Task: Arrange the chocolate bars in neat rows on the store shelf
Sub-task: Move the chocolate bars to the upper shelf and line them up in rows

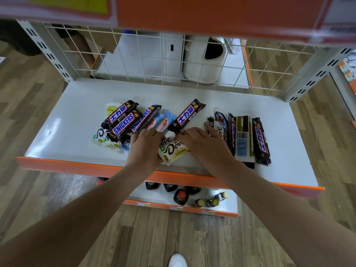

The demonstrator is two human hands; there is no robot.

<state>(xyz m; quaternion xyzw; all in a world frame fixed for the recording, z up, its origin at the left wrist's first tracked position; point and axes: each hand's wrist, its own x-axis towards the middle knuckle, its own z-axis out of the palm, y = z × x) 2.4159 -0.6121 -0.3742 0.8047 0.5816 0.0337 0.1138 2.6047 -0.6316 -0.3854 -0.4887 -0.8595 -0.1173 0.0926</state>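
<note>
A white shelf (77, 112) with an orange front lip holds chocolate bars. At the left lies a loose heap of Snickers bars (123, 122) over pale wrappers. One Snickers bar (186, 116) lies slanted in the middle. At the right, several bars (242, 137) stand side by side in a row. Near the front edge sit cream Dove bars (173, 149), at least two stacked. My left hand (144, 147) grips their left side. My right hand (202, 143) lies over their right end with fingers bent on them.
A wire grid (154, 58) closes the back of the shelf, with a white bin behind it. An orange shelf edge (212, 16) hangs overhead. Below, a lower shelf holds dark bottles (181, 196). Wooden floor lies all around, my white shoe (178, 261) at the bottom.
</note>
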